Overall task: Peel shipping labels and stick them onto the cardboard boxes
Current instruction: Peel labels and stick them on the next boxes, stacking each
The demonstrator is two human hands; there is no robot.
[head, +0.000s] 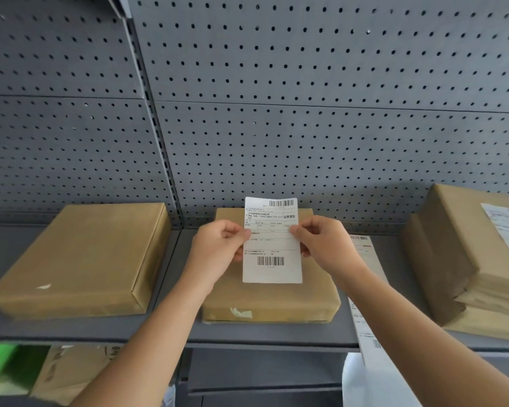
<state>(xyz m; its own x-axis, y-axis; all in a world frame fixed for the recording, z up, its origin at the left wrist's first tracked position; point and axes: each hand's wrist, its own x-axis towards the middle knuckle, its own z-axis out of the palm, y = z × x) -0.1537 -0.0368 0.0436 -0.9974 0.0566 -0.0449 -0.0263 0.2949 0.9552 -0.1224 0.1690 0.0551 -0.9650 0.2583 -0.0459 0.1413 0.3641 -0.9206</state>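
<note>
- Both hands are up over the shelf (pixel 276 333). The left hand (pixel 221 245) pinches the left edge of a shipping label (pixel 272 242) between thumb and curled fingers.
- The right hand (pixel 323 242) does the same on the right edge, so the sheet is stretched flat between them, printed side towards the person.
- The label hangs right over the middle box (pixel 271 301), and I'd say it's not pressed down yet, because its top edge stands clear against the pegboard (pixel 306 113).
- From where I'm standing I can't tell whether the backing is already off.
- Progress so far: on the right there's a stack of boxes (pixel 459 230) whose top one already wears a stuck label (pixel 506 227), so that one looks done.
- The ones under it I can't judge.
- Left to do: the middle box shows a bare top apart from a scrap of tape at its front edge.
- The left box (pixel 77 259) is bare too, well apart from the hands.
- More stock is waiting: a strip of labels (pixel 363 248) lies just beside the middle box and droops over the front of the shelf.
- My read is that one is labelled, one is about to be, and at least one more comes after that.
</note>
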